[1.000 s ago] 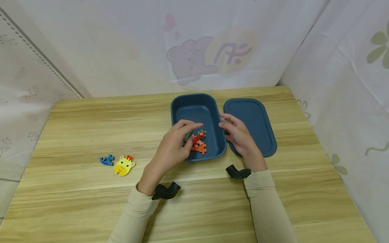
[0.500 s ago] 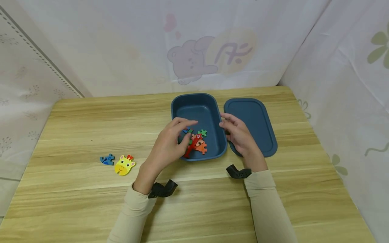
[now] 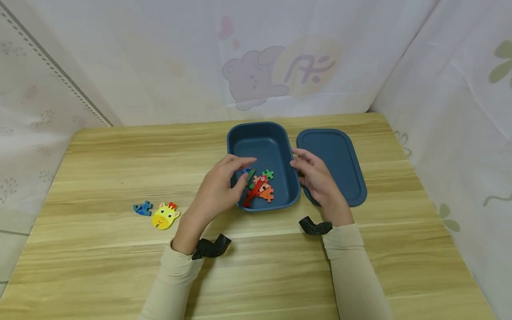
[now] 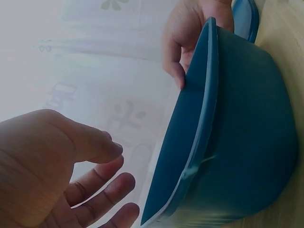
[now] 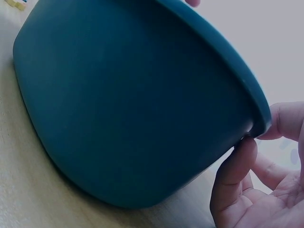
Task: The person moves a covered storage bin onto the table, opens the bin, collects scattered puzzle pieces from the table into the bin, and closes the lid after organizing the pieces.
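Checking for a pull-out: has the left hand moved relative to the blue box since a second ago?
Yes. The left hand has drawn back toward the person, off the puzzle pieces, now at the blue box's near-left rim.

I see both of my arms in long beige sleeves, snug and lightly creased, ending at the wrists. Below the left hand (image 3: pixel 218 191) a black curved camera mount is strapped to the wrist, and the right hand (image 3: pixel 318 180) wears a matching black mount with small perforations on its side
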